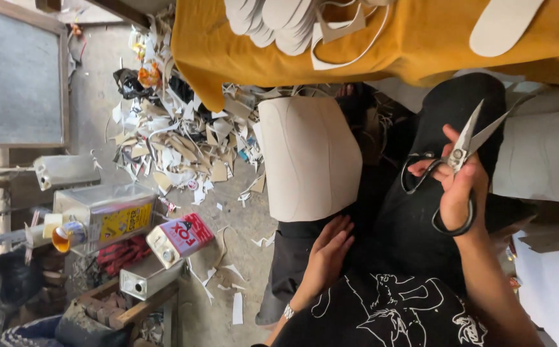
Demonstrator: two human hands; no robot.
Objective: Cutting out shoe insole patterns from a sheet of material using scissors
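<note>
The right hand [457, 186] sits at about three o'clock in the view, its fingers [428, 168] closed through the black loop handles of a pair of scissors [462, 151]. The steel blades stand a little apart and point toward one o'clock, in the air over the person's dark trousers [414, 225], touching nothing else.

The left hand [327, 254] lies at about six o'clock, flat on the trousers with its fingers [338, 230] spread and holding nothing. A watch or bracelet [288, 311] shows at the wrist. Just beyond the fingertips, toward twelve o'clock, a pale sheet [308, 157] of stiff material rests over the lap; whether the fingertips touch its edge cannot be told.

At twelve o'clock a desk covered with a mustard cloth [420, 45] carries a stack of white sole shapes [273, 19], a cut white outline [343, 38] and one single sole [504, 26] at one o'clock.

On the floor [241, 218] at ten to eleven o'clock lies a heap of pale scraps [176, 141]. At eight o'clock stand a large square tin [109, 215], a smaller red and white tin [180, 238] and another metal tin [148, 279], with a red cloth [122, 254] between them. More pale sheet material [542, 154] lies at three o'clock, right of the scissors.
</note>
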